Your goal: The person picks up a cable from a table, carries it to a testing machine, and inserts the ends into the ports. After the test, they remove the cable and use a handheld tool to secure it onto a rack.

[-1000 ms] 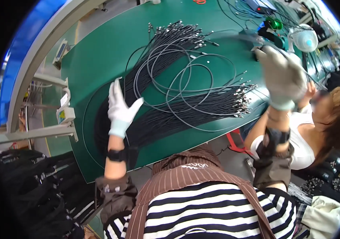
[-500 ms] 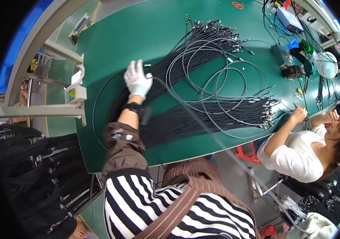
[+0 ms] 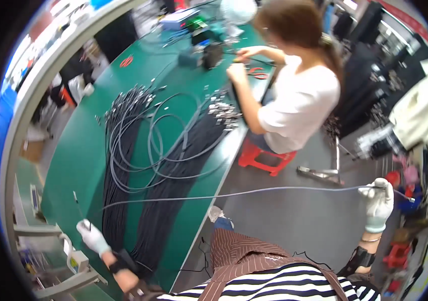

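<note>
My right hand (image 3: 377, 204), in a white glove, is raised far out to the right with its fingers closed round a long grey cable (image 3: 254, 190). A short end of the cable with a small connector pokes out past the fingers. From there the cable runs left, slightly sagging, across the aisle and over the table. At the table's left part, my left hand (image 3: 93, 238), also gloved, is closed on a thin dark cable (image 3: 78, 206) whose tipped end points away from me. Whether both hands hold the same cable I cannot tell for certain. Loose grey cable coils (image 3: 156, 145) lie beyond.
Two bundles of black cables, a left one (image 3: 118, 175) and a right one (image 3: 174, 185), lie on the green table (image 3: 68, 160). A seated co-worker (image 3: 299, 95) works at its far right edge on a red stool (image 3: 264, 159). Red-handled scissors (image 3: 126, 61) lie farther back.
The view has swung to the right. My right hand, out of sight before, now shows at the far right with the cable. My left hand's fingers, spread before, are now closed.
</note>
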Demonstrator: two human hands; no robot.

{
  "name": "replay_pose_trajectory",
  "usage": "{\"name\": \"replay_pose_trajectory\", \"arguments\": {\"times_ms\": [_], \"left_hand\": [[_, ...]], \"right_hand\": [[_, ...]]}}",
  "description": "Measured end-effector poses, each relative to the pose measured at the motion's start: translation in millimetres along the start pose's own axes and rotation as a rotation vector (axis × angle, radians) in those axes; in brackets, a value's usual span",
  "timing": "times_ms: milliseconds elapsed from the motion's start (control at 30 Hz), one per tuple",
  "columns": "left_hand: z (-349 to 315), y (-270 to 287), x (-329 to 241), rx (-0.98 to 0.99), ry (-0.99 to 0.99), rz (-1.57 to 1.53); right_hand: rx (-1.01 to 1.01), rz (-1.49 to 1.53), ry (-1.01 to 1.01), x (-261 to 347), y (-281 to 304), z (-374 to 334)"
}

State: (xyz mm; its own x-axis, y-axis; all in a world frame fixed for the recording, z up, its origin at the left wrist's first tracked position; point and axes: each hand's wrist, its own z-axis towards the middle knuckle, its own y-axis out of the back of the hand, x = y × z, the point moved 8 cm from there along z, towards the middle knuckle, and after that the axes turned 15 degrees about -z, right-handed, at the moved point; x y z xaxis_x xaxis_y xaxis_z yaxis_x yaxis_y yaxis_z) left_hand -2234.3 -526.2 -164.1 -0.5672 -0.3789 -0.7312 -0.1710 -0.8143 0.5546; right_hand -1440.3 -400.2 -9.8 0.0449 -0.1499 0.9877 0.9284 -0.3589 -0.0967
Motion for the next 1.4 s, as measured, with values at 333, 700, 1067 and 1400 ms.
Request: {"name": "replay_pose_trajectory", "arguments": {"times_ms": [333,700,1067,1400], "left_hand": [[-511.1,-22.7,-418.6,2.058,0.509,-0.733],[-903.5,-34.7,-588.0,2.484,0.087,-0.568],[-1141.0,-149.1,-829.7,2.621,-0.030,-0.677],[-1306.2,-308.4,-1055.3,2.553,-0.011,-0.626]], "right_hand": [[-0.731,-0.438,-0.033,49.8,384.2,-293.9],[-0.404,-0.525,-0.110,34.4,496.2,-275.3],[-0.310,-0.354,-0.363,21.9,756.3,-70.5],[-0.627,-0.268,-0.144,16.6,1046.3,120.1]]}}
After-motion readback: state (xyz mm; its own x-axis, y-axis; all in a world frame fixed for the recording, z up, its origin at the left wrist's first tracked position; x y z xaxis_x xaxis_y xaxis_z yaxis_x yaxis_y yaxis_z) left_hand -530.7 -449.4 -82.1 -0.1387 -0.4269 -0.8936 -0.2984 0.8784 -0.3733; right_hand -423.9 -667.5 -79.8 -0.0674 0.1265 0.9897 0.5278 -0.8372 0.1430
